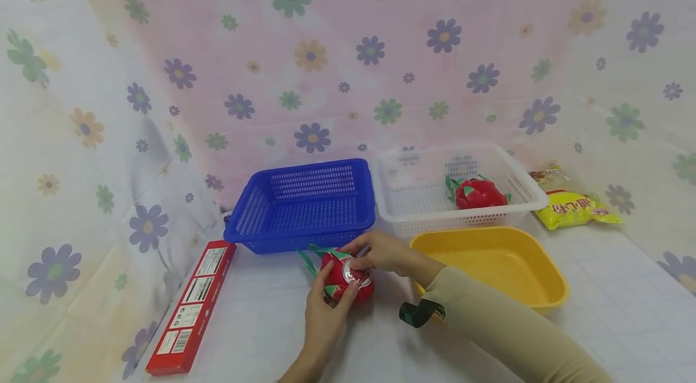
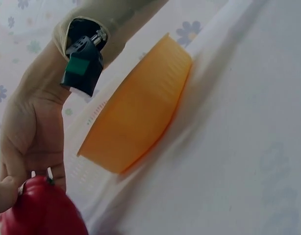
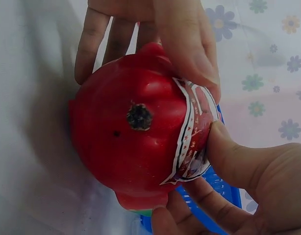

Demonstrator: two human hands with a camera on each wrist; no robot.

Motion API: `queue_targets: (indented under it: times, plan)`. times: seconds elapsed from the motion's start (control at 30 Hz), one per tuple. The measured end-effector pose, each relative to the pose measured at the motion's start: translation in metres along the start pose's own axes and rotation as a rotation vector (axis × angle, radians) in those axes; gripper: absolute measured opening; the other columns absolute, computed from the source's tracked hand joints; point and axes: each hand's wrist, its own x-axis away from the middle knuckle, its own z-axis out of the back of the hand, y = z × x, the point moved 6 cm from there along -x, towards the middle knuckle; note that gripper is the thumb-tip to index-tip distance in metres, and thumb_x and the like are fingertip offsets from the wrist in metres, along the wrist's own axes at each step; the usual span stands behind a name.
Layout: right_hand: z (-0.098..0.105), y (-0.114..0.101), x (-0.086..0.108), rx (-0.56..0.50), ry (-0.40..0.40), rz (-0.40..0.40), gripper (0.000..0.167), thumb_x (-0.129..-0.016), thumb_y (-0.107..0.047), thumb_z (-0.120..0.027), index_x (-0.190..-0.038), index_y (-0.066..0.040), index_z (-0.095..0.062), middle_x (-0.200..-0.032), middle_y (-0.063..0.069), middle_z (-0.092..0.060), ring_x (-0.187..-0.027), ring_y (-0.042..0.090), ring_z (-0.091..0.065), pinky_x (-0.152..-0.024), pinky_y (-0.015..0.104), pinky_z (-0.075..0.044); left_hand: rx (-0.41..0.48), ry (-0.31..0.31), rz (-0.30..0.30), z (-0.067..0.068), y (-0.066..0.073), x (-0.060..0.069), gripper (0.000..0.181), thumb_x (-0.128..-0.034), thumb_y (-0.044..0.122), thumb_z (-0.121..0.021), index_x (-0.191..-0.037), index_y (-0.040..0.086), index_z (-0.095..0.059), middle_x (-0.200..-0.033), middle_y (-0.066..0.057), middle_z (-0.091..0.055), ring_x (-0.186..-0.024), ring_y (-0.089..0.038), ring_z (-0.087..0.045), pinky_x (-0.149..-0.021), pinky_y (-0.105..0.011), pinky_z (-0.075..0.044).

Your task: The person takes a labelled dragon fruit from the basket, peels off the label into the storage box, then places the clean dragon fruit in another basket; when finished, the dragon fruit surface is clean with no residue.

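Observation:
A red artificial dragon fruit (image 1: pixel 336 291) with green leaf tips and a white-edged label is held between both hands at the front of the blue basket (image 1: pixel 304 243). My left hand (image 1: pixel 325 313) grips it from the near side, thumb at the label's edge. From the right, my right hand (image 1: pixel 383 252) holds its upper side, and in the right wrist view the thumb (image 3: pixel 226 147) presses on the label. The fruit's rounded end with a dark stem scar faces the right wrist camera. In the left wrist view only part of the dragon fruit (image 2: pixel 45 213) shows.
Behind to the right, a white basket (image 1: pixel 413 226) contains another dragon fruit (image 1: pixel 481 194). A yellow basin (image 1: pixel 489 259) stands before it, near the right forearm. Yellow packets (image 1: pixel 571 209) lie at the far right. A long red box (image 1: pixel 190 310) lies on the left.

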Motion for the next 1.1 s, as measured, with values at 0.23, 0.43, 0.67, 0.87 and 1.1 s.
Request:
queue_targets:
  times: [0.23, 0.43, 0.67, 0.87, 1.1]
  plan:
    - [0.000, -0.002, 0.001, 0.033, 0.014, -0.007, 0.031, -0.087, -0.015, -0.075, -0.117, -0.020, -0.073, -0.108, 0.003, -0.068, -0.091, 0.019, -0.059, -0.082, 0.032, -0.058, 0.022, 0.050, 0.074, -0.004, 0.000, -0.001, 0.069, -0.0824, 0.035, -0.079, -0.141, 0.020, -0.047, -0.138, -0.021, -0.046, -0.127, -0.039, -0.047, -0.102, -0.055, -0.050]
    - [0.003, 0.000, 0.001, 0.064, -0.015, 0.016, 0.033, -0.085, -0.017, -0.077, -0.118, -0.021, -0.073, -0.106, 0.001, -0.069, -0.093, 0.019, -0.060, -0.083, 0.033, -0.058, 0.066, 0.043, 0.112, -0.006, 0.001, -0.001, 0.068, -0.0835, 0.032, -0.078, -0.142, 0.020, -0.046, -0.139, -0.023, -0.043, -0.128, -0.041, -0.045, -0.101, -0.056, -0.050]
    - [0.005, -0.003, 0.007, 0.206, -0.168, 0.138, 0.059, -0.078, -0.012, -0.081, -0.132, -0.029, -0.064, -0.121, 0.001, -0.064, -0.106, 0.020, -0.060, -0.088, 0.038, -0.059, 0.119, 0.061, 0.160, -0.006, -0.003, -0.002, 0.069, -0.0856, 0.030, -0.076, -0.145, 0.020, -0.044, -0.140, -0.025, -0.041, -0.130, -0.045, -0.042, -0.103, -0.058, -0.047]
    - [0.008, 0.003, 0.002, 0.183, -0.200, 0.192, 0.055, -0.082, -0.011, -0.078, -0.132, -0.030, -0.064, -0.125, 0.001, -0.062, -0.108, 0.020, -0.059, -0.090, 0.039, -0.058, 0.160, 0.056, 0.140, -0.005, -0.002, -0.003, 0.070, -0.0852, 0.027, -0.077, -0.146, 0.019, -0.043, -0.143, -0.025, -0.041, -0.131, -0.044, -0.043, -0.105, -0.059, -0.045]
    - [0.012, 0.013, -0.006, 0.141, -0.163, 0.175, 0.037, -0.087, -0.010, -0.072, -0.121, -0.023, -0.072, -0.114, -0.001, -0.068, -0.100, 0.016, -0.065, -0.089, 0.036, -0.058, 0.153, 0.043, 0.149, -0.005, -0.003, -0.002, 0.070, -0.0856, 0.028, -0.077, -0.146, 0.018, -0.042, -0.144, -0.023, -0.042, -0.130, -0.042, -0.043, -0.105, -0.059, -0.046]
